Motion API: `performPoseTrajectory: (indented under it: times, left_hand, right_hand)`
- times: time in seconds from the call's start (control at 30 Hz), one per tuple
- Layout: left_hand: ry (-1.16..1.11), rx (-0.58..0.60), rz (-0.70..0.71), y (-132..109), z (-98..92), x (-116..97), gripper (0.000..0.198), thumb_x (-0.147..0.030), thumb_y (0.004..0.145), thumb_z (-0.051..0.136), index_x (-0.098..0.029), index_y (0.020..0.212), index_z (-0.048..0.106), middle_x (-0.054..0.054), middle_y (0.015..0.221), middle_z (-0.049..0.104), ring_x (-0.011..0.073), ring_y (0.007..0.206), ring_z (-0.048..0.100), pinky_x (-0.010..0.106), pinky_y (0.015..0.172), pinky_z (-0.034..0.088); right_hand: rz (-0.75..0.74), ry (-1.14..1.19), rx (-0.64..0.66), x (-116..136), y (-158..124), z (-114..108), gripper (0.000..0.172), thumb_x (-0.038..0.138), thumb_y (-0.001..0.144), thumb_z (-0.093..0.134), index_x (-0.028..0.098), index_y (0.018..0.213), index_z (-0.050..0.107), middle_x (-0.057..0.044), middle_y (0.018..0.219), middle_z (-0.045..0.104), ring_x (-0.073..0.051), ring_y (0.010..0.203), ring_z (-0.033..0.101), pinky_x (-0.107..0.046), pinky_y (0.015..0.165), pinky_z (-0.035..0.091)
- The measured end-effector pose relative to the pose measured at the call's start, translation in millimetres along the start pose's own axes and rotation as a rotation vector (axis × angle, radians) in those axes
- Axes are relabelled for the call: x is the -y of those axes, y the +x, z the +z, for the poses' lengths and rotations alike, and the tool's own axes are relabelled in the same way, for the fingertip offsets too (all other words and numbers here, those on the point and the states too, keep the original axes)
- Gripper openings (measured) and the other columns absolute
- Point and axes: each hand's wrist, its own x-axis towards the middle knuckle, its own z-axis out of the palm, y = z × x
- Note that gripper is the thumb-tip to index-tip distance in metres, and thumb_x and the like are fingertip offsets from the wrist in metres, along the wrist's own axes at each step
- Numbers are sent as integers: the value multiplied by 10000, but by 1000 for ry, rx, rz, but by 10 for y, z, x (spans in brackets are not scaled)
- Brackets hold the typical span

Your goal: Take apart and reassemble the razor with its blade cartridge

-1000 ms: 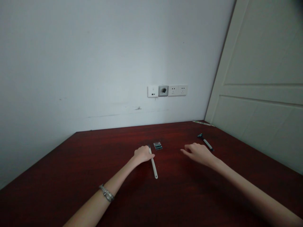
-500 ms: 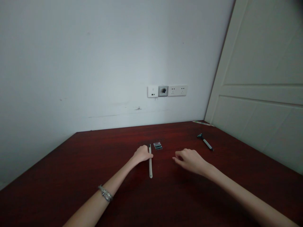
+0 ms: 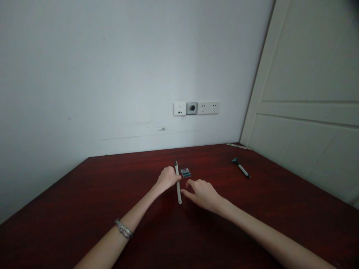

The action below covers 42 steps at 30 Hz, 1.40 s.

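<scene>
My left hand is closed round the upper part of a long white razor handle, tilted with its tip raised off the dark red table. My right hand reaches in from the right, fingers loosely spread, its fingertips close to the handle's lower end. A small clear case of blade cartridges lies just behind both hands. A second razor with a dark head lies further right on the table.
A white wall with a row of sockets stands behind the table. A pale panelled door runs along the table's right side. A silver bracelet is on my left wrist.
My right hand has moved left from beside the second razor to the white handle. My left hand has lifted and straightened the handle.
</scene>
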Motion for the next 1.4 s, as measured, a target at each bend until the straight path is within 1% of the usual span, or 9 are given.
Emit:
performPoseTrajectory:
  times: [0.2, 0.4, 0.57, 0.67, 0.87, 0.97, 1.17, 1.33, 1.4]
  left_hand:
    - [40, -127, 40, -36, -247, -199, 274, -339, 725, 534, -133, 609, 674, 96, 637, 655, 168, 601, 595, 239, 522, 321]
    - [51, -266, 70, -93, -379, -306, 336, -415, 794, 493, -172, 671, 690, 92, 701, 676, 197, 687, 626, 250, 586, 370]
    - [53, -409, 103, -111, -382, -369, 358, -451, 849, 435, -206, 797, 691, 76, 793, 690, 212, 767, 633, 260, 629, 394]
    - [3, -434, 130, -85, -363, -412, 379, -500, 842, 444, -209, 815, 684, 64, 791, 689, 206, 758, 628, 261, 633, 394]
    - [-167, -372, 224, 56, -281, -446, 369, -488, 820, 477, -191, 792, 695, 41, 708, 669, 164, 649, 585, 242, 566, 348]
    - [-223, -331, 268, 162, -216, -417, 380, -475, 808, 477, -173, 746, 699, 43, 669, 655, 155, 610, 560, 241, 554, 335]
    - [-275, -292, 297, 342, -126, -336, 432, -470, 804, 442, -142, 669, 688, 35, 529, 598, 157, 551, 538, 245, 552, 333]
    - [-334, -264, 301, 462, -66, -278, 461, -486, 801, 416, -133, 650, 672, 18, 473, 556, 151, 503, 523, 251, 559, 347]
    - [-367, -250, 295, 500, -37, -262, 469, -495, 801, 405, -136, 642, 662, 13, 469, 548, 149, 489, 521, 251, 558, 354]
  right_hand:
    - [17, -95, -62, 182, 127, -105, 451, 554, 859, 392, 159, 925, 600, -125, 862, 664, -270, 808, 652, -336, 677, 464]
    - [30, -177, -122, 263, 185, -172, 325, 370, 916, 343, 145, 1004, 560, -142, 886, 667, -265, 818, 656, -337, 680, 474]
    - [53, -144, -127, 154, 256, -180, 332, 332, 946, 269, 148, 989, 542, -140, 895, 668, -257, 804, 657, -315, 667, 456]
    - [48, -59, -156, -4, 293, -208, 329, 371, 946, 284, 159, 975, 535, -127, 882, 669, -234, 781, 654, -278, 640, 428]
    - [-14, 282, -274, -519, 258, -411, 356, 442, 898, 399, 169, 726, 551, -47, 680, 644, -138, 599, 584, -221, 557, 367]
    - [45, 351, -325, -860, 149, -554, 391, 479, 846, 467, 164, 633, 561, -32, 586, 622, -125, 530, 544, -223, 527, 351]
    - [233, 325, -300, -1655, -166, -698, 426, 498, 817, 461, 159, 601, 602, -37, 550, 613, -119, 469, 511, -228, 490, 343]
    - [337, 198, -362, -2327, -375, -602, 408, 456, 841, 405, 176, 601, 580, -35, 566, 618, -135, 513, 543, -228, 518, 353]
    - [377, 112, -405, -2572, -433, -522, 386, 416, 863, 366, 173, 658, 586, -52, 606, 630, -154, 554, 566, -236, 534, 357]
